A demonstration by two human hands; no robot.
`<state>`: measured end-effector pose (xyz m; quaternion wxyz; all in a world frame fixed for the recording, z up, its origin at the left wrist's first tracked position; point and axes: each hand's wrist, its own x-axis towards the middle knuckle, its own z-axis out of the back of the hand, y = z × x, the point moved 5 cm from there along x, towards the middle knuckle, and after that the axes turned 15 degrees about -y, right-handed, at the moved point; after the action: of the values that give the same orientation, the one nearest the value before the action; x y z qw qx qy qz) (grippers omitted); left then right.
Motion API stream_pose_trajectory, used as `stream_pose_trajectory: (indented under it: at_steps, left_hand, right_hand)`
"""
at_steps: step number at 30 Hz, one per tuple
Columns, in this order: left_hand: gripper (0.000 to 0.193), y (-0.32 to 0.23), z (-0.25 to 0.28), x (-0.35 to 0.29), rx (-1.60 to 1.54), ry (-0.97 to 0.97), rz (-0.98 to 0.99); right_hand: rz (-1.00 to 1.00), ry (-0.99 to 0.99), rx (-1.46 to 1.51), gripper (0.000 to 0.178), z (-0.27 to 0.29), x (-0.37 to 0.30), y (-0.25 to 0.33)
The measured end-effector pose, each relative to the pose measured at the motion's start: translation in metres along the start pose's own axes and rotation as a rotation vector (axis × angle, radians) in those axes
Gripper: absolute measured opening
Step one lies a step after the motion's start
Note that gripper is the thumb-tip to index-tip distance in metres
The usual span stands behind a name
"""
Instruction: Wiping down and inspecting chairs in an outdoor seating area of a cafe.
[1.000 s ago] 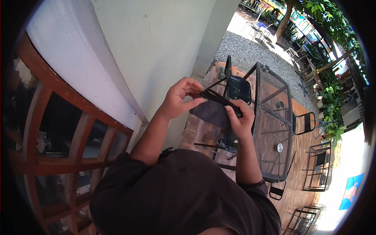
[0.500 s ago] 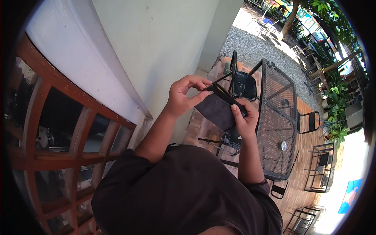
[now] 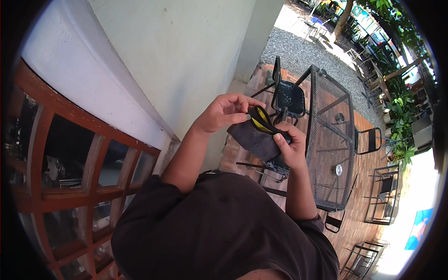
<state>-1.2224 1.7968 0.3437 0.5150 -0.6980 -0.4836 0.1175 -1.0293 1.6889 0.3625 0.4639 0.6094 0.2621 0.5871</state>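
Note:
A dark grey, flat pouch (image 3: 252,140) with a black rim hangs between my two hands in front of my chest. Its mouth gapes, and a bright yellow lining shows inside. My left hand (image 3: 228,113) pinches the left end of the rim between thumb and fingers. At the other end, my right hand (image 3: 293,145) grips the rim, thumb on the near face and fingers behind. Whatever lies deeper in the pouch is hidden from view.
To my right stands a black mesh metal table (image 3: 331,140) with a small round metal item (image 3: 339,170) on it. A black chair (image 3: 290,98) stands ahead beside the table. A pale wall (image 3: 177,56) and a brown wooden lattice window frame (image 3: 93,191) are on my left.
The pouch's mouth has been spread apart, so much more of the yellow lining shows. Both hands have shifted slightly, and the rim now bows open between them.

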Motion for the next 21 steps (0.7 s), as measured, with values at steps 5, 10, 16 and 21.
stream_pose_trajectory:
  at_steps: [5,10,16,21]
  left_hand:
    - [0.018,0.016,0.009,0.000,0.007,-0.036,0.096]
    - [0.030,0.007,0.001,0.002,0.030,-0.114,0.038]
    - [0.028,-0.015,-0.012,-0.001,0.261,0.022,-0.029]
    - [0.022,-0.024,-0.004,0.001,0.316,-0.089,-0.076]
  right_hand:
    - [-0.058,0.011,-0.039,0.015,0.002,-0.002,0.001]
    - [-0.080,0.005,-0.060,0.016,0.006,-0.002,0.002]
    - [-0.141,0.020,-0.042,0.018,0.015,0.000,0.009]
    - [0.203,-0.027,-0.146,0.034,0.024,0.011,0.018]
